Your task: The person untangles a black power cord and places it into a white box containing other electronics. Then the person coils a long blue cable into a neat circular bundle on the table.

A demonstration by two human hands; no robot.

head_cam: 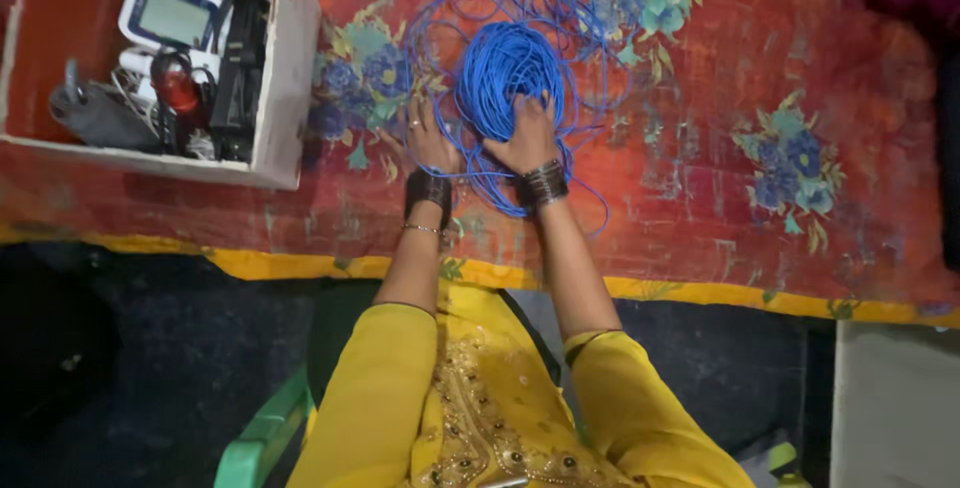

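Coil (507, 73): blue wire, wound into a thick bundle, laid on the cloth at centre, far from the near edge.
Loose loops (560, 8): further blue wire is spread around and beyond the coil.
Left hand (430, 140): laid flat at the coil's near-left side; the grip is released, fingers extended onto the loose strands.
Right hand (528, 136): pressed on the coil's near edge; the grip is released, fingers spread over the wire, nothing clenched.
Wrists: dark bangles are worn on both.
Cloth (700, 168): red, with blue flowers and a yellow border along the near edge.
Box (285, 78): white, set at far left; a small screened device (170, 13) and dark cables are held inside.
Sleeves: yellow.
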